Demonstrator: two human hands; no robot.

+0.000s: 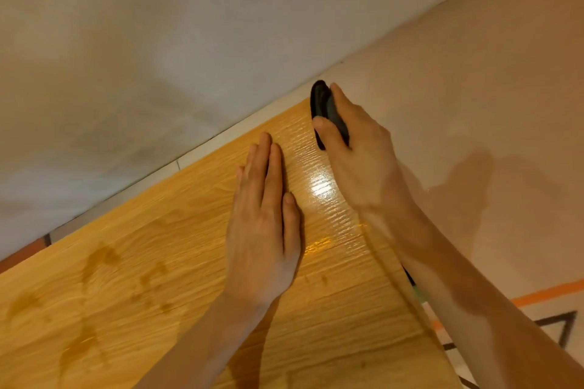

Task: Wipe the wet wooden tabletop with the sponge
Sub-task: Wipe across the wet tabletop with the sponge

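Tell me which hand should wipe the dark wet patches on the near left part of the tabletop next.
Right hand, probably: it already grips the dark sponge at the far corner of the tabletop. The left hand lies flat and empty, nearer the wet patches, so it would have to move aside.

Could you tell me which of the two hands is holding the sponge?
The right hand grips the dark sponge at the tabletop's far corner; the left hand lies flat and empty.

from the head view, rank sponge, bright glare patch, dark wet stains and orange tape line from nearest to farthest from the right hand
1. sponge: gripped in the right hand, at the tabletop's far corner.
2. glare patch: just left of that hand's wrist.
3. orange tape line: on the floor, lower right.
4. wet stains: far left, beyond the flat left hand.
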